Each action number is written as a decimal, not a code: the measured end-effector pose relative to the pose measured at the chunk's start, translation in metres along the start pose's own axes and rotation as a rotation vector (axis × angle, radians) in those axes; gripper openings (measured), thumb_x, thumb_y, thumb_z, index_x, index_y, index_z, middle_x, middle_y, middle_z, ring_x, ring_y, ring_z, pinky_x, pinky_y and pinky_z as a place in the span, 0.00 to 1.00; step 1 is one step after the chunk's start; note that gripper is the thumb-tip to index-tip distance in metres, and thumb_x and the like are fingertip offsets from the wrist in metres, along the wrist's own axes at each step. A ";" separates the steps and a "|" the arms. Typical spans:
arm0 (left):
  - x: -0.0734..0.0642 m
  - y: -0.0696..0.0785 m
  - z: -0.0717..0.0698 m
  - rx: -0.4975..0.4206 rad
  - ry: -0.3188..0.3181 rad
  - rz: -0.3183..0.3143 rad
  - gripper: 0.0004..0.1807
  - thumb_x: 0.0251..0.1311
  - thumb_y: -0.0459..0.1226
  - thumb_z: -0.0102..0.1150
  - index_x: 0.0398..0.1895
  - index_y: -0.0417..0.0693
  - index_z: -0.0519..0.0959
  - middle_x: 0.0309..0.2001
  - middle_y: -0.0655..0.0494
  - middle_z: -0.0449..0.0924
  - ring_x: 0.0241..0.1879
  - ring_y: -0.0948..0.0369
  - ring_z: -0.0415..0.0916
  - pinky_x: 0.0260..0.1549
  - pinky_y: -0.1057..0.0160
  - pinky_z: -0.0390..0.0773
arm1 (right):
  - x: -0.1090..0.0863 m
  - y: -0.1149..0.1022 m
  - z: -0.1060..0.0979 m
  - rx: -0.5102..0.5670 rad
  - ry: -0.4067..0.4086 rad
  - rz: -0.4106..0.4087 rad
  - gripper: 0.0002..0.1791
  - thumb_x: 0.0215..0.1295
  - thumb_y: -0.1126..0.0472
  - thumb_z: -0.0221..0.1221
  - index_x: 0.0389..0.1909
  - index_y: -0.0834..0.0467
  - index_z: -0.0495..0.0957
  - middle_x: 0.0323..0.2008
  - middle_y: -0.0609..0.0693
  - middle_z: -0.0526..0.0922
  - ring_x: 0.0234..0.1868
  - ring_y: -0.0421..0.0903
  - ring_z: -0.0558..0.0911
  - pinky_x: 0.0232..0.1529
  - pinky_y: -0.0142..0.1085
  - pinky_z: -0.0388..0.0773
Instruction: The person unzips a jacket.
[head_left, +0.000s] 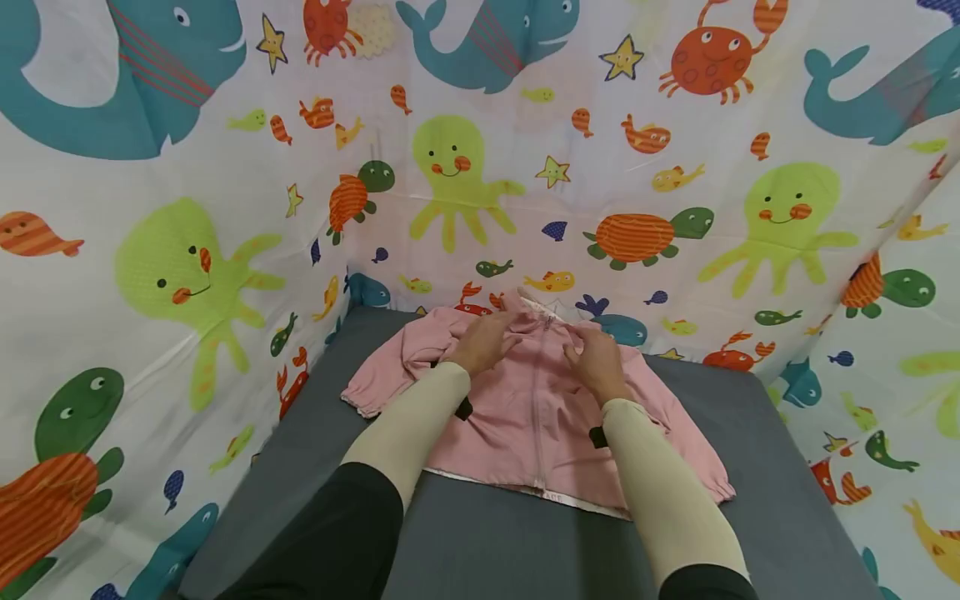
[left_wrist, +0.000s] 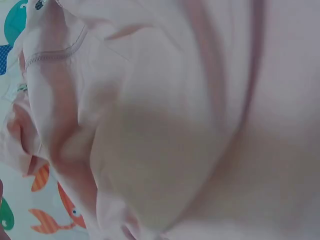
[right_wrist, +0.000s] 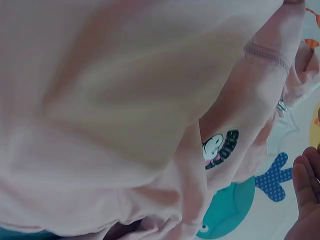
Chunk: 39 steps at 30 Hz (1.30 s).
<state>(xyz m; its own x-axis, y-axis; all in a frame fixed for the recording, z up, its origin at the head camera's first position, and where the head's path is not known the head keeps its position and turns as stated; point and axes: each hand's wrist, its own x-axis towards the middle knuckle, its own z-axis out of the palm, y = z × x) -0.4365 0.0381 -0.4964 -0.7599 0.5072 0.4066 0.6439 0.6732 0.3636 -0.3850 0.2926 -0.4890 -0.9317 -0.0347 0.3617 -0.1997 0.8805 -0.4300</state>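
A pink zip-up jacket [head_left: 517, 417] lies spread on the grey surface, front upward, its zipper running down the middle. My left hand [head_left: 483, 342] is over the jacket's upper left part beside the collar, thumb apart from the fingers. Across the zipper, my right hand [head_left: 597, 362] is at the upper right part by the collar, fingers slightly bent. In the right wrist view the fingers [right_wrist: 306, 182] show at the edge with no cloth between them. Pink fabric [left_wrist: 145, 90] fills most of the left wrist view. A small cartoon print [right_wrist: 214, 146] shows on the jacket's chest.
The grey surface [head_left: 480, 550] extends around the jacket. White cloth walls [head_left: 510, 167] printed with sea animals stand behind it and at both sides. One jacket sleeve [head_left: 386, 367] reaches left, and the other sleeve [head_left: 701, 450] slants toward the near right.
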 end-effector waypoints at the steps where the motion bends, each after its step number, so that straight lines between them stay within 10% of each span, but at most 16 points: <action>1: 0.004 0.000 0.003 0.006 0.004 0.001 0.29 0.78 0.43 0.67 0.77 0.48 0.75 0.71 0.45 0.82 0.67 0.48 0.83 0.67 0.49 0.81 | 0.003 0.000 0.002 0.009 -0.006 0.005 0.22 0.77 0.58 0.66 0.68 0.59 0.84 0.60 0.63 0.89 0.64 0.67 0.85 0.70 0.66 0.75; 22: 0.079 0.003 0.055 0.296 -0.231 -0.030 0.15 0.80 0.43 0.63 0.56 0.41 0.84 0.52 0.48 0.89 0.61 0.51 0.84 0.65 0.54 0.81 | 0.026 0.028 0.042 0.059 -0.006 -0.004 0.17 0.74 0.61 0.67 0.57 0.65 0.87 0.52 0.64 0.91 0.53 0.64 0.88 0.62 0.60 0.83; 27: 0.089 0.003 0.057 0.359 -0.199 -0.046 0.12 0.79 0.41 0.60 0.45 0.41 0.88 0.46 0.47 0.89 0.50 0.51 0.87 0.52 0.54 0.87 | 0.031 0.028 0.041 0.067 0.035 -0.041 0.16 0.73 0.62 0.68 0.57 0.63 0.88 0.51 0.63 0.91 0.53 0.63 0.88 0.62 0.59 0.83; 33: 0.094 0.001 0.058 0.250 -0.107 0.079 0.08 0.75 0.36 0.64 0.42 0.46 0.91 0.55 0.50 0.89 0.59 0.52 0.84 0.63 0.51 0.82 | 0.028 0.023 0.046 0.066 0.057 -0.099 0.16 0.72 0.64 0.68 0.58 0.60 0.89 0.51 0.61 0.91 0.55 0.63 0.88 0.61 0.59 0.83; 39: 0.091 0.006 0.036 0.123 -0.201 0.071 0.10 0.80 0.40 0.60 0.44 0.50 0.90 0.54 0.54 0.89 0.59 0.55 0.83 0.65 0.54 0.79 | 0.027 0.006 0.043 0.074 0.143 -0.152 0.15 0.70 0.64 0.71 0.55 0.60 0.89 0.51 0.61 0.92 0.55 0.63 0.88 0.60 0.60 0.83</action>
<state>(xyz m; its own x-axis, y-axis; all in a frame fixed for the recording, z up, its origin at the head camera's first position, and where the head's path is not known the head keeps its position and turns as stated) -0.5051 0.1083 -0.4875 -0.7235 0.6441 0.2483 0.6899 0.6864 0.2299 -0.4244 0.2768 -0.5175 -0.8374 -0.0926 0.5387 -0.3618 0.8326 -0.4193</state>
